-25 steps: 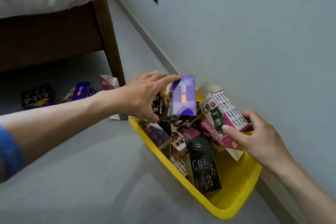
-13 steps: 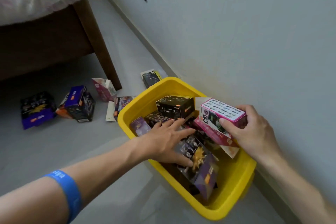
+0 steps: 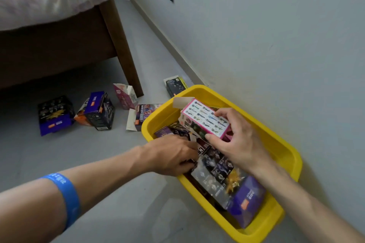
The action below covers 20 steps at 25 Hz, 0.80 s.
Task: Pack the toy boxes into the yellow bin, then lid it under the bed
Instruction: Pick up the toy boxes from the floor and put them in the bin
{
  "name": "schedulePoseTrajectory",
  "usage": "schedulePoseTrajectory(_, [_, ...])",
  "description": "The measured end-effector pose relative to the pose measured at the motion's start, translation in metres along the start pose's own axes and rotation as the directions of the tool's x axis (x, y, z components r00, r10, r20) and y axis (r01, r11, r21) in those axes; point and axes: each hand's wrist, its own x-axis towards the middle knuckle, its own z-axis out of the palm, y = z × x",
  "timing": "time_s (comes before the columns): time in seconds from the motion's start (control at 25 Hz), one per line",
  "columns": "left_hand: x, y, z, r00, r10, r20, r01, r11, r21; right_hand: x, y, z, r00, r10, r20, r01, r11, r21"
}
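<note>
Pink-edged cardboard sits pinched in the right hand's fingers: thumb on the near long edge, the other fingers curled over the far edge of the pink-and-white toy box, which is held tilted above the contents at the middle of the yellow bin, its flap end open and pointing toward the bin's far rim. The left hand's fingers reach down among the packed boxes near the bin's left wall; their tips are hidden behind cardboard, so I cannot tell whether they grip anything or only press and part the pile. A large purple-and-black box lies slanted across the near half of the bin, just under the right hand. The packing step looks to be underway and not finished: the next move seems to call for the left hand to clear or steady a gap while the right lowers its box flat into it, the loose flap being likely to snag. Outward from the fingers, the right wrist bends down and the forearm comes in from the lower right along the wall; the left forearm crosses from the lower left, low over the floor, wearing a blue wristband. Several boxes remain on the floor near the bed leg: a dark purple one, a purple-and-black upright one, a pink one, a flat one touching the bin's left wall, and a black one at its far corner. No lid is visible.
</note>
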Motion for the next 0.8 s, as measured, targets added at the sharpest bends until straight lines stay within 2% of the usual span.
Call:
schedulePoseTrajectory(0.08, [-0.018,-0.018,-0.01,0.997,-0.075,-0.005,0.075,0.994,0.075,0.011,-0.007,0.028,0.998,-0.013,0.068,0.022,0.992,-0.126])
schedulePoseTrajectory(0.2, [-0.042,-0.047,-0.016,0.978,-0.198,0.059,0.191,0.976,0.107,0.028,-0.013,0.065,0.969,0.138,0.206,-0.056,0.931,-0.36])
schedulePoseTrajectory(0.28, [-0.053,-0.06,-0.017,0.967,-0.24,0.088,0.235,0.97,0.059,0.043,-0.014,0.074,0.938,0.256,0.234,-0.16,0.918,-0.362])
schedulePoseTrajectory(0.36, [-0.057,-0.067,-0.017,0.964,-0.244,0.11,0.242,0.97,0.031,0.055,-0.014,0.077,0.907,0.32,0.274,-0.183,0.885,-0.429])
schedulePoseTrajectory(0.44, [-0.058,-0.069,-0.013,0.963,-0.23,0.14,0.224,0.973,0.059,0.055,-0.016,0.083,0.939,0.268,0.217,-0.099,0.813,-0.574])
schedulePoseTrajectory(0.52, [-0.06,-0.07,-0.01,0.961,-0.212,0.177,0.199,0.976,0.089,0.049,-0.022,0.086,0.986,0.132,0.104,-0.038,0.777,-0.628])
schedulePoseTrajectory(0.68, [-0.075,-0.068,-0.005,0.965,-0.165,0.204,0.151,0.985,0.082,0.042,-0.027,0.08,0.999,0.003,0.033,0.014,0.858,-0.513])
schedulePoseTrajectory(0.8, [-0.089,-0.057,-0.009,0.951,-0.19,0.244,0.179,0.982,0.066,0.049,-0.041,0.084,0.989,-0.103,0.103,0.14,0.869,-0.475])
